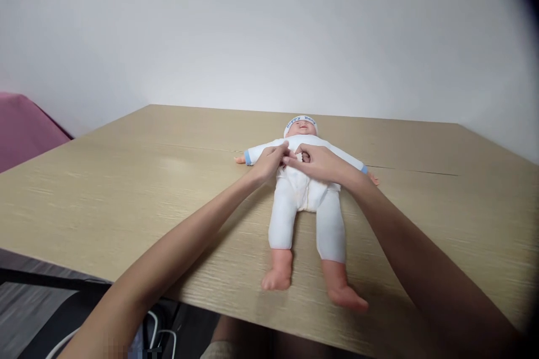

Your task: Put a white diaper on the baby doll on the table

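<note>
A baby doll [328, 230] lies on its back on the table, feet towards me, in white clothes with blue cuffs and a printed headband [301, 120]. Around its hips sits a white diaper [305, 193]. My left hand [273, 161] is at the diaper's front waist, thumb and fingers closed on its edge. Close beside it, my right hand [322, 162] curls over the same waist edge, a bit of white material showing between thumb and fingers. The fingertips of both hands nearly meet over the doll's belly and partly hide the waistband.
The wooden table [189, 129] has a thin seam across it behind my hands. A white partition [269, 45] rises along its far side. Pink cloth [29, 129] stands off the left edge. Below the front edge are a white cable [154, 322] and my legs.
</note>
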A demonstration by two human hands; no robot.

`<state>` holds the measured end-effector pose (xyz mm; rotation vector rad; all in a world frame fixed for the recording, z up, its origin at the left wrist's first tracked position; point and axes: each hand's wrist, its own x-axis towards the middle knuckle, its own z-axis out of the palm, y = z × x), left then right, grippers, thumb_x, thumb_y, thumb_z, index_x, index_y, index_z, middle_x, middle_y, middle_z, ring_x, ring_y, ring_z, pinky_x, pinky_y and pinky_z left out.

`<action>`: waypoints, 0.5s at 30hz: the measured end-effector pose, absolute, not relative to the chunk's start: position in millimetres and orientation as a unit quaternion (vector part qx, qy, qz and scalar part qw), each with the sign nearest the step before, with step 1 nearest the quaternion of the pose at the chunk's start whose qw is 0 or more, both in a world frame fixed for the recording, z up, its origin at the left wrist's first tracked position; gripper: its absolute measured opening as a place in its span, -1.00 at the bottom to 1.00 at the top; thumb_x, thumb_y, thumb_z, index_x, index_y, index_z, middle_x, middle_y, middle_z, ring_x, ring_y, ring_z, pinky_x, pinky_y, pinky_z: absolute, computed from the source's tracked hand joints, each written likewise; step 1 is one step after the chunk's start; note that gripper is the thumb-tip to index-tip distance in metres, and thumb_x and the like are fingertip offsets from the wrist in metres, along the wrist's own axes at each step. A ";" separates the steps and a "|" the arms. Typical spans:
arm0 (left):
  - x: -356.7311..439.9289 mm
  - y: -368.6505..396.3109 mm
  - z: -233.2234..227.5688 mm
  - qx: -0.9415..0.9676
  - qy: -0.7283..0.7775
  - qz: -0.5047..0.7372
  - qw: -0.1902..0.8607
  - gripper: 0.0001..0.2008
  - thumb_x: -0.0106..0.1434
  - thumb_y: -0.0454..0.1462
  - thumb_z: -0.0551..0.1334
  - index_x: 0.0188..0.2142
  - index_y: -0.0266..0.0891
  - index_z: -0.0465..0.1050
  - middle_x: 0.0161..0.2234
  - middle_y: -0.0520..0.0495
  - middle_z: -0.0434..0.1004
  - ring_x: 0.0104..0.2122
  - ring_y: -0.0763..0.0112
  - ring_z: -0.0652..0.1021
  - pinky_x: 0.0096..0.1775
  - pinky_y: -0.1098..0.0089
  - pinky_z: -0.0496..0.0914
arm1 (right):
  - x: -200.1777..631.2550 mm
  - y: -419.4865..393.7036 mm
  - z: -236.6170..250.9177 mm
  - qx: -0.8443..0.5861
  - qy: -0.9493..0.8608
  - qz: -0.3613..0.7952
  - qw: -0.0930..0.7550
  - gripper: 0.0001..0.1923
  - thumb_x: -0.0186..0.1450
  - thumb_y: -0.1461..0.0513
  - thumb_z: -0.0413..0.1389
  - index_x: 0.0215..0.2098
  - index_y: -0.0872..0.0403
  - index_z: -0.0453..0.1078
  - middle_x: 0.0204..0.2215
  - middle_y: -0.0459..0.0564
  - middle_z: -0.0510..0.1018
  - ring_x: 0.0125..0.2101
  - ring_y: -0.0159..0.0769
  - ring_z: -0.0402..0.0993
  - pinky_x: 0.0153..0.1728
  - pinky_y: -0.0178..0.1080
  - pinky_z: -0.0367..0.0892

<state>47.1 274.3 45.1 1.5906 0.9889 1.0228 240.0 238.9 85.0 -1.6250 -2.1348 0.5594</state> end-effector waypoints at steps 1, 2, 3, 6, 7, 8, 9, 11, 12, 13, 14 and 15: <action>43.7 274.5 40.7 0.652 0.396 0.430 0.483 -0.36 0.52 0.27 0.22 -0.39 -0.21 0.45 -0.40 -0.06 0.44 -0.36 0.32 0.40 -0.23 0.27 0.33 | 240.4 239.6 84.8 -0.576 -0.765 0.200 0.205 -0.48 0.60 -0.17 0.13 -0.25 0.07 0.39 -0.30 -0.05 0.56 -0.30 -0.31 0.34 -0.21 -0.22 0.12; 39.8 274.5 35.5 0.657 0.386 0.442 0.473 -0.40 0.55 0.25 0.19 -0.31 -0.22 0.49 -0.33 -0.09 0.50 -0.32 0.31 0.44 -0.19 0.26 0.37 | 240.4 240.1 84.5 -0.572 -0.767 0.200 0.211 -0.47 0.64 -0.14 0.07 -0.28 0.08 0.38 -0.32 -0.05 0.55 -0.31 -0.32 0.32 -0.22 -0.22 0.10; 36.1 274.1 29.9 0.667 0.381 0.453 0.452 -0.45 0.57 0.21 0.20 -0.21 -0.23 0.52 -0.24 -0.11 0.54 -0.27 0.30 0.47 -0.14 0.26 0.40 | 240.1 240.3 84.1 -0.571 -0.767 0.199 0.215 -0.48 0.67 -0.11 0.03 -0.29 0.08 0.37 -0.32 -0.05 0.55 -0.31 -0.32 0.31 -0.22 -0.22 0.09; 27.7 272.4 13.0 0.690 0.383 0.469 0.395 -0.58 0.54 0.08 0.33 0.06 -0.22 0.51 0.00 -0.17 0.59 -0.12 0.27 0.54 -0.03 0.27 0.43 | 238.3 239.1 83.3 -0.587 -0.755 0.194 0.219 -0.56 0.67 -0.04 0.06 -0.26 0.08 0.34 -0.27 -0.06 0.57 -0.30 -0.34 0.30 -0.21 -0.24 0.08; 26.1 272.1 8.4 0.692 0.383 0.466 0.397 -0.57 0.53 0.06 0.36 0.10 -0.23 0.50 0.04 -0.18 0.59 -0.09 0.26 0.54 -0.03 0.28 0.43 | 237.6 238.2 83.3 -0.594 -0.749 0.193 0.220 -0.59 0.66 -0.02 0.08 -0.24 0.08 0.35 -0.25 -0.07 0.58 -0.30 -0.34 0.30 -0.21 -0.24 0.08; 25.2 272.1 4.7 0.690 0.381 0.462 0.407 -0.56 0.53 0.05 0.37 0.12 -0.24 0.50 0.06 -0.20 0.59 -0.08 0.26 0.54 -0.03 0.28 0.43 | 236.9 237.2 83.3 -0.602 -0.742 0.193 0.224 -0.62 0.65 0.00 0.10 -0.23 0.08 0.35 -0.24 -0.07 0.59 -0.29 -0.34 0.31 -0.20 -0.25 0.09; 24.8 272.5 2.1 0.686 0.378 0.460 0.418 -0.55 0.53 0.05 0.37 0.13 -0.25 0.50 0.06 -0.20 0.59 -0.08 0.27 0.54 -0.04 0.28 0.43 | 236.1 236.3 83.3 -0.610 -0.734 0.192 0.229 -0.65 0.64 0.01 0.12 -0.21 0.07 0.36 -0.23 -0.07 0.59 -0.28 -0.34 0.32 -0.20 -0.25 0.10; 24.5 273.3 -0.2 0.680 0.381 0.464 0.421 -0.56 0.52 0.04 0.38 0.11 -0.27 0.51 0.07 -0.20 0.59 -0.10 0.29 0.52 -0.04 0.29 0.42 | 234.2 234.8 83.4 -0.622 -0.717 0.191 0.249 -0.74 0.60 0.05 0.18 -0.14 0.06 0.37 -0.21 -0.07 0.60 -0.26 -0.33 0.37 -0.19 -0.26 0.12; 24.4 273.1 0.3 0.677 0.391 0.471 0.409 -0.58 0.51 0.01 0.39 0.11 -0.27 0.51 0.08 -0.21 0.59 -0.11 0.29 0.51 -0.04 0.29 0.41 | 233.0 234.1 83.3 -0.623 -0.712 0.190 0.263 -0.78 0.58 0.08 0.20 -0.08 0.06 0.38 -0.22 -0.07 0.60 -0.25 -0.32 0.40 -0.19 -0.27 0.13; 24.2 272.0 1.7 0.675 0.403 0.478 0.392 -0.60 0.50 -0.02 0.40 0.11 -0.27 0.51 0.11 -0.22 0.59 -0.10 0.29 0.51 -0.04 0.29 0.41 | 231.9 233.4 83.1 -0.621 -0.709 0.186 0.278 -0.80 0.56 0.11 0.22 -0.02 0.05 0.38 -0.24 -0.08 0.59 -0.25 -0.31 0.43 -0.18 -0.27 0.15; 23.7 269.5 4.1 0.673 0.416 0.486 0.370 -0.63 0.50 -0.07 0.39 0.12 -0.26 0.50 0.13 -0.22 0.58 -0.08 0.28 0.51 -0.03 0.28 0.42 | 230.9 232.4 82.7 -0.615 -0.710 0.177 0.293 -0.78 0.54 0.14 0.23 0.04 0.05 0.38 -0.26 -0.08 0.59 -0.25 -0.29 0.45 -0.18 -0.27 0.16; 22.8 265.3 7.5 0.675 0.428 0.493 0.344 -0.66 0.50 -0.11 0.37 0.13 -0.24 0.50 0.16 -0.22 0.57 -0.05 0.26 0.51 -0.02 0.28 0.42 | 230.2 230.9 82.1 -0.610 -0.711 0.162 0.310 -0.75 0.51 0.17 0.25 0.09 0.06 0.38 -0.29 -0.10 0.57 -0.25 -0.28 0.46 -0.17 -0.26 0.18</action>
